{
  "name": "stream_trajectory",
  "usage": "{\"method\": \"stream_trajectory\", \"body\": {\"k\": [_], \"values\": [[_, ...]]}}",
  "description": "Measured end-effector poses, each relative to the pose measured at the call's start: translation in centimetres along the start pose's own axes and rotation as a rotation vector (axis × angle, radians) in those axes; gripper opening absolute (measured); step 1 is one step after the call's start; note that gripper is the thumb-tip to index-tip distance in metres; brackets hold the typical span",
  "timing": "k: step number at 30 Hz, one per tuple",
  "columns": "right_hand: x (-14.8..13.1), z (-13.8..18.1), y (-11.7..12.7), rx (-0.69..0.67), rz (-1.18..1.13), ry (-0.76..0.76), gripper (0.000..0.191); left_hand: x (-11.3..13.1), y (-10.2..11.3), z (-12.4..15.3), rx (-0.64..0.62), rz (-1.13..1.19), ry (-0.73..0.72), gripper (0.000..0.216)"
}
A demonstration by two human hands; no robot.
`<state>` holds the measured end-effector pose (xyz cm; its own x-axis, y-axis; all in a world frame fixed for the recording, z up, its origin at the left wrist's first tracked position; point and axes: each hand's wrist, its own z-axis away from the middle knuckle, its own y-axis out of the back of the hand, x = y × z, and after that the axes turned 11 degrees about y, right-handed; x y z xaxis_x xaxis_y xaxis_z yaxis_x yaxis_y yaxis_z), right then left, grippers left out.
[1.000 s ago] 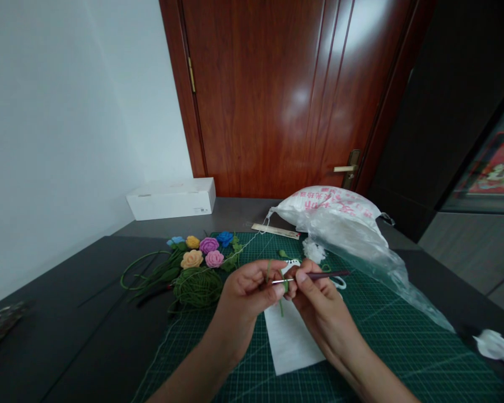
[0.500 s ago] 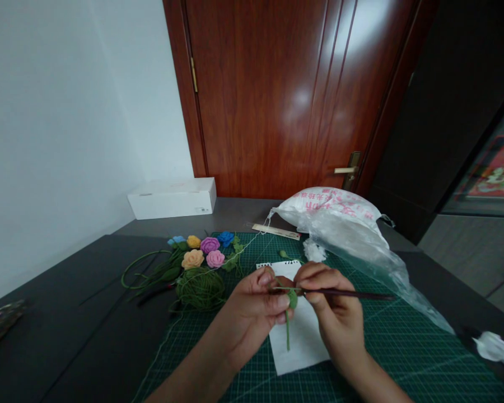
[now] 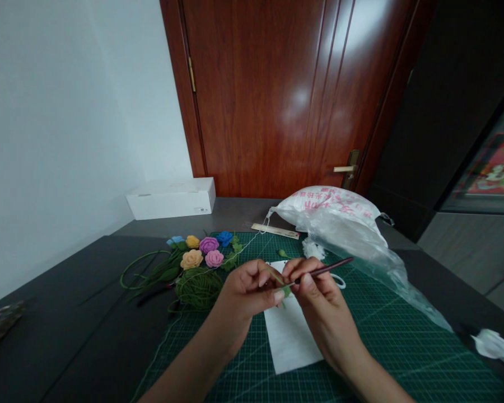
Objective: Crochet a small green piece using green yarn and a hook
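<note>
Over a white sheet of paper (image 3: 292, 341), my left hand (image 3: 250, 291) pinches a small green crochet piece (image 3: 286, 291) between thumb and fingers. Green yarn runs up across its fingers. My right hand (image 3: 319, 296) is closed around a crochet hook (image 3: 330, 267) with a dark handle, which tilts up to the right. The hook's thin metal end reaches to the green piece, but its tip is partly hidden by my fingers. To the left of my left hand rests a ball of green yarn (image 3: 198, 288).
Crocheted flowers (image 3: 209, 245) with green stems lie at the left of a green cutting mat (image 3: 386, 336). White stuffing (image 3: 313, 249) sits near a large plastic bag (image 3: 336, 207). A ruler (image 3: 276, 230) and a white box (image 3: 172, 198) are farther back. Scissors (image 3: 339, 281) show partly beside my right hand.
The crochet hook has swung from nearly level to tilted up at the right, and my right hand has shifted slightly left. Scissors' white handle has come into view. The green piece has turned.
</note>
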<state>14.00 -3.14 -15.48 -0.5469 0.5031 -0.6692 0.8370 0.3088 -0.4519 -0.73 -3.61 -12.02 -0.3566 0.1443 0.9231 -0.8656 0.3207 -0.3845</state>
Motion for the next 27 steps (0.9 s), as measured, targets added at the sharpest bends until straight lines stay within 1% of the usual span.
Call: {"method": "stream_trajectory", "body": {"k": [3, 5, 8, 11, 15, 21, 24, 27], "values": [[0.6, 0.3, 0.4, 0.052, 0.164, 0.076, 0.014, -0.2, 0.0, 0.0, 0.04, -0.01, 0.0, 0.039], [0.8, 0.4, 0.8, 0.086, 0.226, 0.087, 0.014, -0.3, 0.0, 0.0, 0.067, -0.031, -0.004, 0.038], [0.8, 0.3, 1.1, 0.118, 0.213, 0.059, 0.018, -0.5, 0.1, 0.0, 0.091, -0.062, 0.001, 0.036], [0.6, 0.1, 1.3, 0.103, 0.154, 0.037, 0.02, -0.4, 0.1, -0.1, 0.106, -0.073, 0.0, 0.031], [0.4, -0.1, 1.6, 0.053, 0.149, 0.068, 0.02, -0.3, 0.1, 0.0, 0.115, -0.053, 0.013, 0.028], [-0.5, -0.2, 1.9, -0.053, 0.386, 0.282, 0.011, -0.4, 0.1, 0.1, 0.145, -0.038, -0.008, 0.029], [-1.2, -0.3, 1.9, -0.145, 0.491, 0.388, 0.013, -0.5, 0.1, 0.1, 0.149, -0.037, -0.019, 0.029], [-1.9, -0.6, 2.0, -0.282, 0.62, 0.518, 0.015, -0.6, 0.1, 0.0, 0.151, -0.034, -0.027, 0.028]]}}
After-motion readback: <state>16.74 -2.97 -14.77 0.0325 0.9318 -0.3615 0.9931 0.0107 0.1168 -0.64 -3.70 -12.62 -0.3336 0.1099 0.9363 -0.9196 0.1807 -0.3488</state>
